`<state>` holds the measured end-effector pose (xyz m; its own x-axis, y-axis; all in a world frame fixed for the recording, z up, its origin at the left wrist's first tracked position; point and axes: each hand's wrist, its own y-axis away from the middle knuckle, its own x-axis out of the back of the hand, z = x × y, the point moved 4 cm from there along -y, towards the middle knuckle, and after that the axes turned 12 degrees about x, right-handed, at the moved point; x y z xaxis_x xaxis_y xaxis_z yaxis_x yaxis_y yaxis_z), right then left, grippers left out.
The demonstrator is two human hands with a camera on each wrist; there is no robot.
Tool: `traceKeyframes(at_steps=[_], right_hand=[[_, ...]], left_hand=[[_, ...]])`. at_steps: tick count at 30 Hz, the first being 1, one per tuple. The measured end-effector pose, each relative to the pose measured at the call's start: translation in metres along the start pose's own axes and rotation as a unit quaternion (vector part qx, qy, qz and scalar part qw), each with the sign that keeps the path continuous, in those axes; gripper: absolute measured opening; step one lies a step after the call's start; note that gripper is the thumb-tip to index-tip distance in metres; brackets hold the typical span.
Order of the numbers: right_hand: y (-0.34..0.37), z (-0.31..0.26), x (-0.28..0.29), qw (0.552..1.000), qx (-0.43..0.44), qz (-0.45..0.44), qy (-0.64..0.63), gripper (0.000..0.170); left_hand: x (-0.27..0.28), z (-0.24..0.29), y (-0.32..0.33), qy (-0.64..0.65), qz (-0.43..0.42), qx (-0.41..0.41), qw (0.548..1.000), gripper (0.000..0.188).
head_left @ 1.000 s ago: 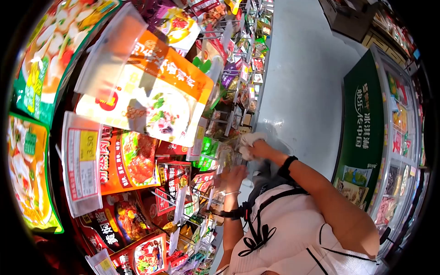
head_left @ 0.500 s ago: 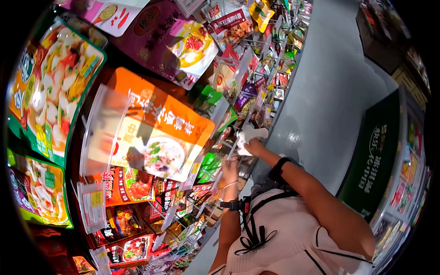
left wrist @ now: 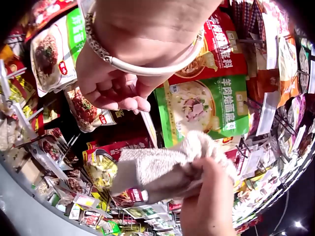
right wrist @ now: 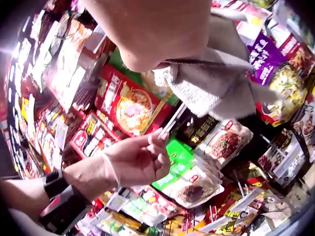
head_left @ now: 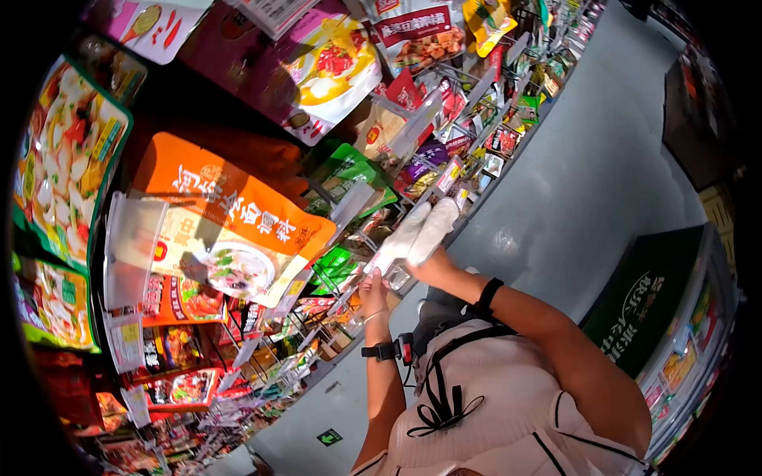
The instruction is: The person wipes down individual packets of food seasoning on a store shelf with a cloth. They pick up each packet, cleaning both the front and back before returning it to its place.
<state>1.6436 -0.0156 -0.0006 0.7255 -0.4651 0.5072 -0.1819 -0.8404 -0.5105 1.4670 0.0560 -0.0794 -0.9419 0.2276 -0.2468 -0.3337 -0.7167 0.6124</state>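
In the head view my right hand [head_left: 435,270] grips a whitish cloth [head_left: 432,230], which hangs in folds over the shelf's front edge. The left wrist view shows this grey-white cloth [left wrist: 160,169] bunched in the right fingers, below my left hand. My left hand [head_left: 373,295], wearing a light bracelet [left wrist: 147,69], has its fingers curled at the end of a peg hook. Between thumb and fingers it pinches a thin price tag holder [right wrist: 173,120], seen nearly edge-on. A green seasoning packet [left wrist: 209,108] and a red one [right wrist: 130,105] hang close by.
Rows of hanging packets fill the rack, among them a large orange-and-cream one [head_left: 230,226]. Metal hooks and clear tag holders [head_left: 131,246] stick out from it. Grey floor [head_left: 571,190] runs alongside, with a green freezer [head_left: 635,309] opposite.
The cloth has spread from a small bunch into longer folds. My left hand has shifted slightly left, its fingers now at the tag holder. The head view has turned, tilting the rack.
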Motion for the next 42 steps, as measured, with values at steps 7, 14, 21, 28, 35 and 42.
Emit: traceKeyframes(at_steps=[7,14,21,28,35,42], right_hand=[[-0.014,-0.032,-0.024,0.982,0.147,-0.12,0.023,0.035],[0.007,0.016,-0.014,0.991,0.068,-0.096,0.064,0.034],[0.041,0.105,-0.004,0.962,-0.243,-0.012,-0.119,0.034],[0.071,0.151,0.066,0.803,-0.433,0.284,-0.297,0.039],[0.07,0.122,0.107,0.81,-0.362,0.348,-0.302,0.027],[0.062,0.097,0.106,0.938,-0.226,0.235,-0.12,0.027]], left_hand=[[-0.012,0.008,0.005,0.025,0.013,-0.004,1.0,0.011],[-0.009,0.007,0.004,0.01,0.036,-0.005,0.999,0.025],[-0.003,0.009,0.01,-0.268,0.029,0.05,0.962,0.041],[-0.089,0.025,0.032,-0.328,-0.142,0.148,0.922,0.033],[-0.142,0.009,-0.058,-0.182,0.012,-0.098,0.978,0.04],[-0.143,0.008,-0.035,-0.06,-0.133,0.053,0.988,0.02]])
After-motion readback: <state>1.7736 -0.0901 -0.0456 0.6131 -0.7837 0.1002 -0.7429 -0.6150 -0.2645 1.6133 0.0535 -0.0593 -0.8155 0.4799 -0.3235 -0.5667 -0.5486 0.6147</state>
